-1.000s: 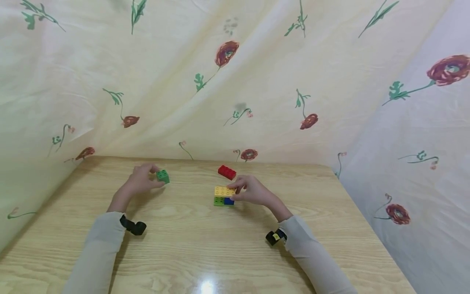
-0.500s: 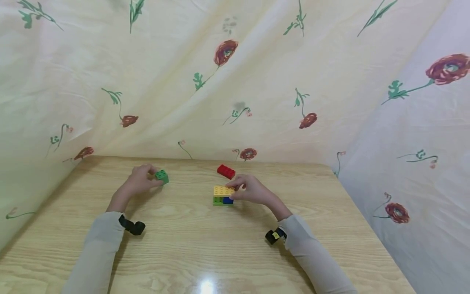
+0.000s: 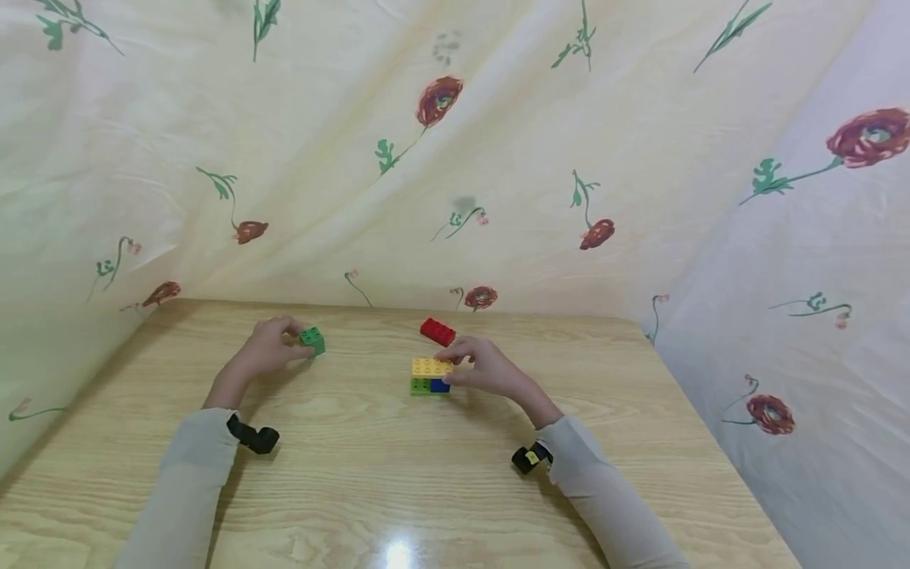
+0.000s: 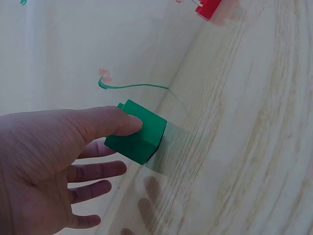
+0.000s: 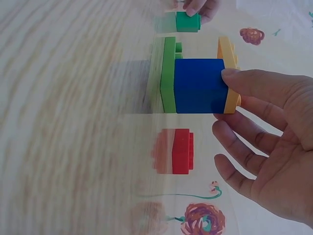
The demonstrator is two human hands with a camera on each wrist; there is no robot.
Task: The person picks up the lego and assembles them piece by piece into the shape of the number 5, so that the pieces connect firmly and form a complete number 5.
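Observation:
In the head view my left hand (image 3: 270, 348) pinches a green toy brick (image 3: 313, 340) between thumb and index finger, at the table's back left. The left wrist view shows the thumb on one side of this green brick (image 4: 139, 134), the other fingers spread below. My right hand (image 3: 485, 367) pinches the yellow flat brick (image 3: 430, 367) on top of a small stack. Under the yellow piece, the right wrist view shows a blue brick (image 5: 199, 85) standing on a light green flat brick (image 5: 168, 76). Beside the blue brick, a gap lies between the yellow and light green pieces.
A red brick (image 3: 438, 332) lies on the wooden table (image 3: 341, 458) just behind the stack, close to the right fingers. Flowered cloth (image 3: 320, 197) hangs along the table's back edge and both sides. Each wrist wears a black camera (image 3: 265, 440).
Both hands keep their grips on the bricks and stay almost where they were. A slight shift runs through the whole view.

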